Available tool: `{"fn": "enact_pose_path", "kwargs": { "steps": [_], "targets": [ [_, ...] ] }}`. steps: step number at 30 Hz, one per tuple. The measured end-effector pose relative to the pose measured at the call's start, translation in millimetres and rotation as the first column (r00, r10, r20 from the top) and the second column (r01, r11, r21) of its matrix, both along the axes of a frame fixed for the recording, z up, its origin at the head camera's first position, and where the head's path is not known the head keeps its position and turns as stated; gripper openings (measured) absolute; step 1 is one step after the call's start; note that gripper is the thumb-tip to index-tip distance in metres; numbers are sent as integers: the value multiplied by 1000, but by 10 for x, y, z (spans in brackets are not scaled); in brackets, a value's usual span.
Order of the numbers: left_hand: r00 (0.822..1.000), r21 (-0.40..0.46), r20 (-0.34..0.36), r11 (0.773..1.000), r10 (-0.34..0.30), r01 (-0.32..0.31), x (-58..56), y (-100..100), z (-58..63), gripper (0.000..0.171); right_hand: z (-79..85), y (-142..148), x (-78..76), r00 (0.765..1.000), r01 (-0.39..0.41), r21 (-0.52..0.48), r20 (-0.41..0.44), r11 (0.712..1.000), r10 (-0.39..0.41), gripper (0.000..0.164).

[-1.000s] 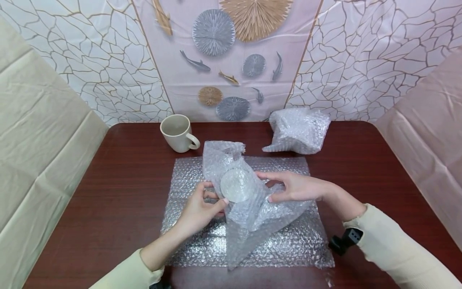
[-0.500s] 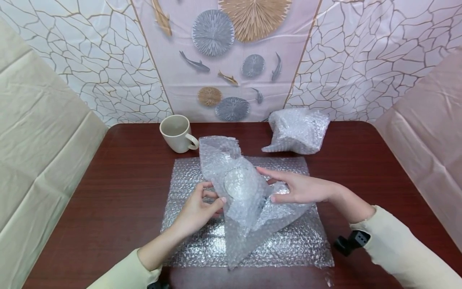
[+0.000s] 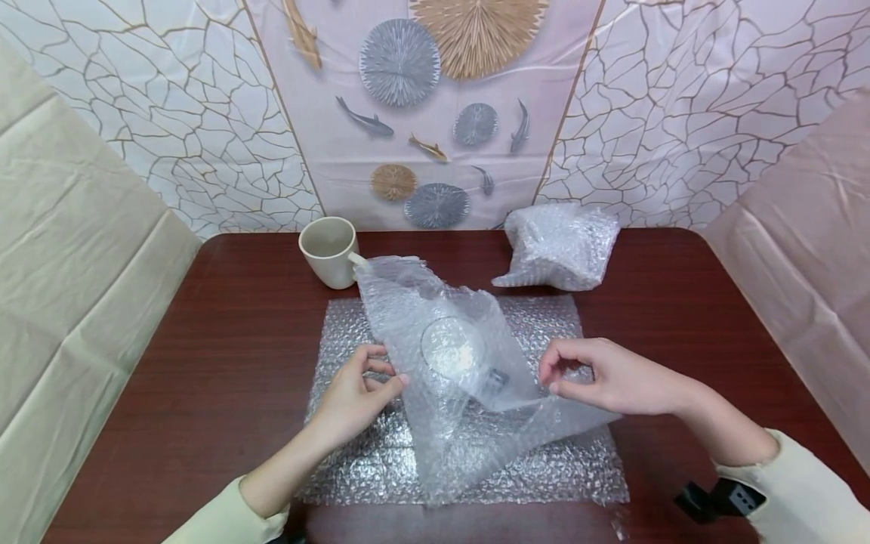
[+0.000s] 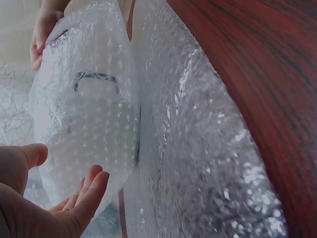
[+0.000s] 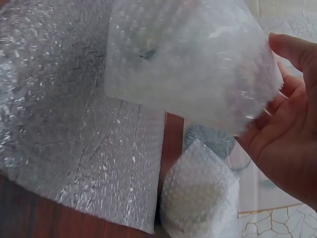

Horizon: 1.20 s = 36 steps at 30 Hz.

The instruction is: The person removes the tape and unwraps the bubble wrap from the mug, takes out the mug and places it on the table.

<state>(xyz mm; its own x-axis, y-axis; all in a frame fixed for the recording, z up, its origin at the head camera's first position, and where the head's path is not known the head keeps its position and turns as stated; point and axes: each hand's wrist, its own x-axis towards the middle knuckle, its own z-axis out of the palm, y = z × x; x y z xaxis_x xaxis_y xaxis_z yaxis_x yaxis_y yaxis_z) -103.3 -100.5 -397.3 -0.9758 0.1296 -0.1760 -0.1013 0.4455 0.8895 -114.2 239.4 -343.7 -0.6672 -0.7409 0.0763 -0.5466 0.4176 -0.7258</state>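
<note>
1. Upper wrap (image 3: 401, 310): translucent plastic, bubbled, glossy.
2. Sheet beneath (image 3: 557, 468): bubbled plastic, rough, very shiny.
3. Bundle (image 3: 560, 249): crinkled, glossy bubbled plastic.
4. Mug (image 3: 333, 264): smooth, ceramic-looking.
5. Table (image 3: 170, 378): wood-grained, smooth.

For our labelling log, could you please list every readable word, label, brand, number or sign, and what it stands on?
No readable text shows anywhere.
Dark mark seen through the bubble wrap: too blurred to tell whether it is lettering.
Black wrist device: marks too small to read.
</note>
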Motion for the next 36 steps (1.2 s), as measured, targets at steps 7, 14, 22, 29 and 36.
{"fn": "enact_pose_path", "kwargs": {
  "steps": [7, 14, 22, 29, 36],
  "targets": [
    [1000, 12, -13, 1000, -13, 13, 32, -95, -37, 51, -49, 97, 143, 997, -53, -3, 51, 999, 53, 13],
    [1000, 37, 2, 999, -18, 18, 61, -181, -109, 48, -94, 212, 239, 993, -104, -8, 50, 994, 105, 23],
    [1000, 88, 15, 996, -26, 25, 92, -307, -103, 41, -103, 343, 298, 998, -59, -15, -17, 998, 58, 35],
    [999, 95, -52, 995, 9, -4, 71, -501, 0, 37, -84, 382, 305, 980, 92, 14, -177, 996, -89, 38],
    [980, -18, -199, 1000, 9, -13, -42, -647, 148, 35, -120, 390, 286, 917, 261, 38, -322, 965, -235, 39]
  ]
}}
